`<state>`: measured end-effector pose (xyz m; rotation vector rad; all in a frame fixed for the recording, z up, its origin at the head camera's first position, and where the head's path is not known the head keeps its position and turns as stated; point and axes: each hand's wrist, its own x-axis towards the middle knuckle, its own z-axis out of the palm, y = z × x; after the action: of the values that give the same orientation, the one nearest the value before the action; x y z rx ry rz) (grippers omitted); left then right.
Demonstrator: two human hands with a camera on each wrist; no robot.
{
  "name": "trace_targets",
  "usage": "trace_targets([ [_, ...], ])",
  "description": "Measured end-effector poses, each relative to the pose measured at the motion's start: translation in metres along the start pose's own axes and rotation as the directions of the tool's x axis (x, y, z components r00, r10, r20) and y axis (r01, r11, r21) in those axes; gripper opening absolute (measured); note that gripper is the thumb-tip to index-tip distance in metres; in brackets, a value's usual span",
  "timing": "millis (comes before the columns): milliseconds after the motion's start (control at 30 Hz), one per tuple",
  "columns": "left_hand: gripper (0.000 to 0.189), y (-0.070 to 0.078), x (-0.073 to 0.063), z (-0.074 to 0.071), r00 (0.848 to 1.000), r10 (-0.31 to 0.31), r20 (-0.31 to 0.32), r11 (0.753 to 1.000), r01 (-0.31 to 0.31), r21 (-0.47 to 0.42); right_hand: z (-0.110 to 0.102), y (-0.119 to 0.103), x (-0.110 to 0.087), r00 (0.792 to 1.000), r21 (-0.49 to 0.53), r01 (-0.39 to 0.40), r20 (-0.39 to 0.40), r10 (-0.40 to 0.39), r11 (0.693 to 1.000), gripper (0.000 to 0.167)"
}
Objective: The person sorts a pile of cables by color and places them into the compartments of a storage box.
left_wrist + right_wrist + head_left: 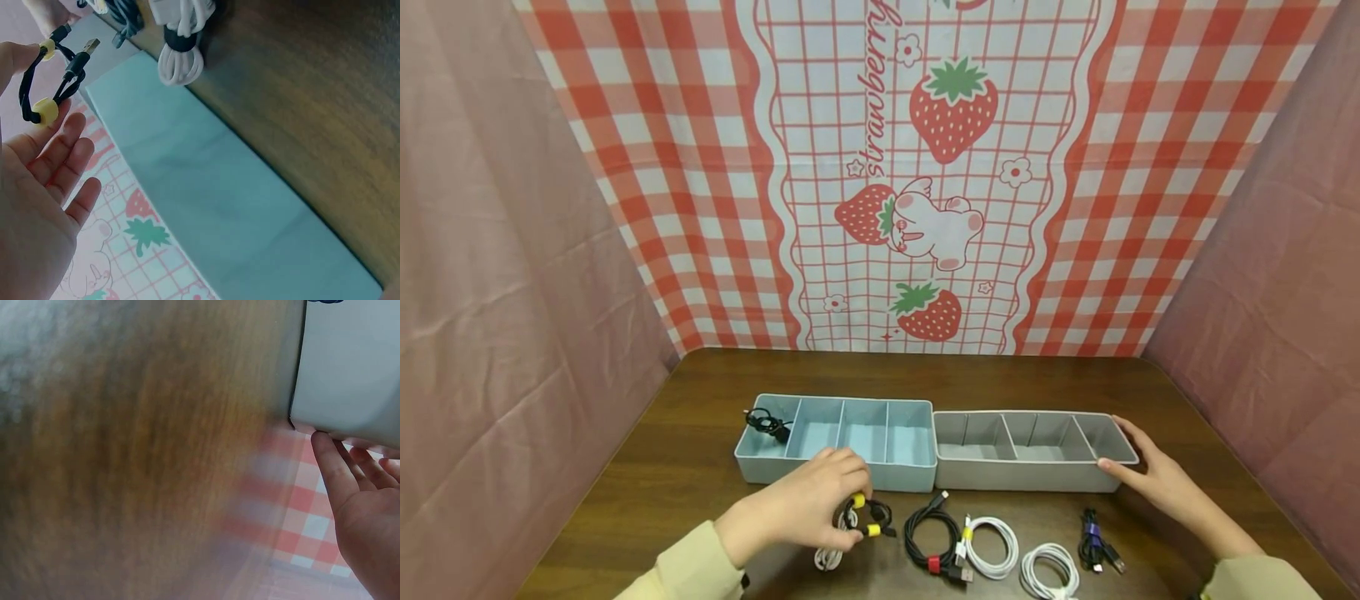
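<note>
In the head view, my left hand is in front of the light blue divided box. Its thumb and fingers pinch a small coiled black USB cable with yellow ties, held above the table. Below that hand lies a coiled white cable, partly covered; the left wrist view shows a black band round it. My right hand grips the right end of the grey divided box, thumb at the front corner and fingers at the far corner. A black cable lies in the blue box's leftmost compartment.
The two boxes stand end to end on a dark wooden table. Along the front lie a black cable with a red tie, a white one with a yellow tie, another white coil, and a black cable with a purple tie.
</note>
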<state>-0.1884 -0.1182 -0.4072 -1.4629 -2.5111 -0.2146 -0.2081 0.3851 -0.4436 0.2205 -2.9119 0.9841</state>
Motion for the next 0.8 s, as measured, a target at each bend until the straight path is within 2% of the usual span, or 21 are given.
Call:
trace_targets([
  [400, 0.037, -0.007, -0.003, -0.016, 0.999, -0.031, -0.032, 1.0, 0.031, 0.004, 0.001, 0.0, 0.0, 1.0, 0.0, 0.002, -0.001, -0.002, 1.0, 0.082],
  [800, 0.036, -0.013, -0.006, -0.037, 0.994, -0.106, -0.011, 0.994, 0.106, -0.002, -0.002, -0.001, 0.0, 0.998, -0.009, -0.028, 0.047, 0.028, 1.0, 0.084],
])
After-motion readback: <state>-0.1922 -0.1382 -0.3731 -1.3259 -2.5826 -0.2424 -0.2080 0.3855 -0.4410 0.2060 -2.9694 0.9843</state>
